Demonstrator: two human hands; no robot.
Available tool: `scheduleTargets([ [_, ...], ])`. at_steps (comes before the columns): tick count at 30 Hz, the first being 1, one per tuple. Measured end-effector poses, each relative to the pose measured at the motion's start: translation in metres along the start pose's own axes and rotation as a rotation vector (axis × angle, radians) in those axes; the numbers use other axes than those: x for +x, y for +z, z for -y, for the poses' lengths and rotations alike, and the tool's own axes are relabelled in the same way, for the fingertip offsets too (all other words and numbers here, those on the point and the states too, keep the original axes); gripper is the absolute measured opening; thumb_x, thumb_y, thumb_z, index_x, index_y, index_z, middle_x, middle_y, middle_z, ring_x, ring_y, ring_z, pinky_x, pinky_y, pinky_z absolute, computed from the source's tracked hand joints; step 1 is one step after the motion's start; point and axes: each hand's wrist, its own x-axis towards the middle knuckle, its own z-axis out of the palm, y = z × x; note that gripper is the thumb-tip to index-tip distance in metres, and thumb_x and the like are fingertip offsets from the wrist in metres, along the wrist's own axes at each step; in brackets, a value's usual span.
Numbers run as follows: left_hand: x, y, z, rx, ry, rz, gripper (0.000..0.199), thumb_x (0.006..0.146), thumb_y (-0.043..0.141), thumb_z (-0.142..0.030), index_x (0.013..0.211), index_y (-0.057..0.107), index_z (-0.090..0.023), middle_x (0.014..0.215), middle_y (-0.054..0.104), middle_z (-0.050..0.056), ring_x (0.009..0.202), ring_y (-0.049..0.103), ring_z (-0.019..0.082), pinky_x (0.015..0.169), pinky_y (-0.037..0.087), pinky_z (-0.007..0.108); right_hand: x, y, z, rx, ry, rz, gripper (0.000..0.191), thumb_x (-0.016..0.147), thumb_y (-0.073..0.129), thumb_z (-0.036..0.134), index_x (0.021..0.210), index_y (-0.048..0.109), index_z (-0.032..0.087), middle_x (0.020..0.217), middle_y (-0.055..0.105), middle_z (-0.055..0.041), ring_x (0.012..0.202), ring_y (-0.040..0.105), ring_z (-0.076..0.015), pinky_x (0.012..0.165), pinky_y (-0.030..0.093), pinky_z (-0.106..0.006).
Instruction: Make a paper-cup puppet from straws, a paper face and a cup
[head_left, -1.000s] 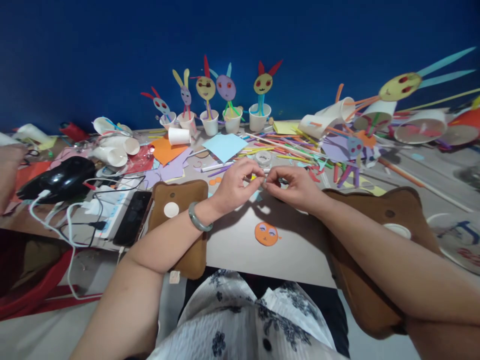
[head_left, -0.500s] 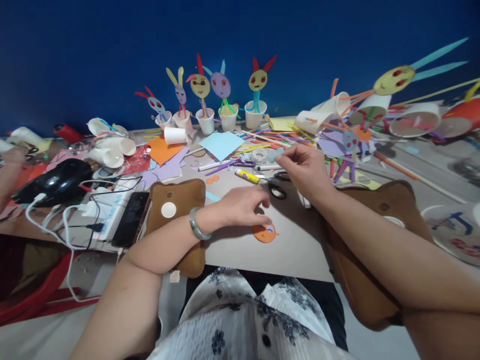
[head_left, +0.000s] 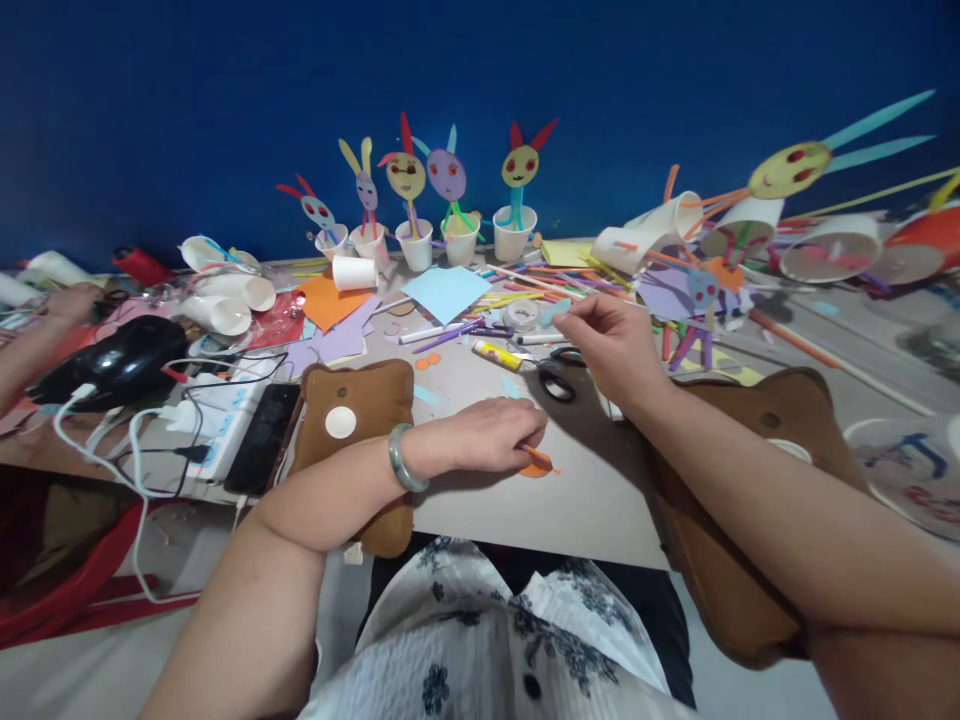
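In the head view, the left hand [head_left: 491,435] pinches the edge of an orange paper disc [head_left: 537,463] just above the bare front of the table [head_left: 480,510]; its fingers cover part of the disc, which looks tipped up, as a grip from one side would make it. The right hand [head_left: 616,345] is raised farther back, thumb and fingertips pressed together; a light-blue scrap [head_left: 553,314] shows at the tips, but I cannot tell whether it is held or lies behind. A yellow tube [head_left: 498,354] and scissors [head_left: 556,385] lie just beyond the disc, probably to be within easy reach. The paper figures [head_left: 519,165] stand in cups [head_left: 514,240] along the wall, perhaps because their thin legs need support. Brown cushions [head_left: 358,400] lie under both forearms, seemingly as padding.
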Motion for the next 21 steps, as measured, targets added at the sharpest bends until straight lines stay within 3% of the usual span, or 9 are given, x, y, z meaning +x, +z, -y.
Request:
scheduleTargets([
  [3,0.007,0.003,0.007,-0.292,-0.093,-0.160,0.015,0.082,0.069,-0.026,0.083,0.056,-0.019,0.077,0.063,0.000,0.070,0.057,0.014,0.065,0.042,0.028,0.001,0.000,-0.001,0.028,-0.015,-0.009,0.022,0.076,0.076,0.033,0.066,0.059,0.022,0.062,0.056,0.0018,0.055,0.047,-0.0126,0.054,0.039,-0.030],
  [7,0.016,0.004,0.018,-0.738,-0.132,-0.402,0.018,0.081,0.068,-0.020,0.095,0.058,-0.016,0.090,0.070,0.005,0.076,0.066,0.014,0.069,0.050,0.027,0.003,0.000,-0.003,0.074,-0.028,-0.001,0.023,0.075,0.077,0.033,0.065,0.058,0.023,0.062,0.056,0.0020,0.056,0.048,-0.0128,0.055,0.040,-0.030],
  [10,0.018,-0.001,0.022,-0.913,-0.164,-0.549,0.033,0.076,0.069,-0.011,0.107,0.058,-0.015,0.093,0.071,0.006,0.082,0.069,0.015,0.073,0.054,0.028,0.003,-0.001,-0.001,0.076,0.005,0.034,0.023,0.073,0.078,0.032,0.064,0.059,0.022,0.061,0.056,0.0020,0.055,0.047,-0.0127,0.054,0.039,-0.030],
  [13,0.017,-0.008,0.022,-1.004,-0.193,-0.596,0.037,0.074,0.073,-0.011,0.107,0.057,-0.015,0.091,0.072,0.006,0.081,0.070,0.014,0.073,0.054,0.026,0.003,-0.002,0.002,0.065,0.043,0.072,0.022,0.070,0.079,0.031,0.064,0.060,0.022,0.061,0.058,0.0017,0.054,0.047,-0.0123,0.053,0.038,-0.029],
  [21,0.019,-0.012,0.025,-1.085,-0.189,-0.630,0.010,0.081,0.069,-0.017,0.085,0.060,-0.014,0.078,0.067,0.000,0.060,0.056,0.005,0.058,0.047,0.020,0.004,-0.005,-0.005,0.046,0.073,0.162,0.023,0.070,0.081,0.034,0.064,0.062,0.023,0.060,0.061,0.0009,0.054,0.051,-0.0132,0.052,0.040,-0.029],
])
